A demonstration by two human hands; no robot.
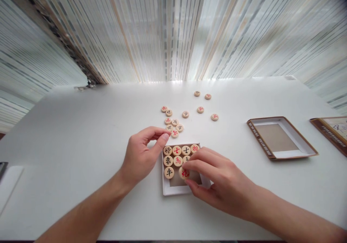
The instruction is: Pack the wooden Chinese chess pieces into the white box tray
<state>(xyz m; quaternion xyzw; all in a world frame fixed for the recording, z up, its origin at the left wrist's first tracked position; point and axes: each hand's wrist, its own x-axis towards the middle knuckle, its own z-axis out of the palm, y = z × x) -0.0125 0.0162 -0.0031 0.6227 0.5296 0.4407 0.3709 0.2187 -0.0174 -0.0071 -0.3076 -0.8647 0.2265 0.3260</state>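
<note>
My right hand pinches a red-marked Chinese chess piece between thumb and fingers, over the open white-lined box tray. Round wooden pieces fill the tray's upper rows, including a black-marked piece in the far left corner. Another black piece sits at the left of the third row. My left hand is closed at the tray's far left corner, thumb and fingertips close together. Its fingertips are beside a loose red piece; whether they hold anything is hidden. My right fingers partly cover the right-hand pieces.
Loose pieces lie beyond the tray, among them a red one and a black one. To the right rests an open brown-edged box part, with a printed brown box past it. Striped curtains hang behind the white table.
</note>
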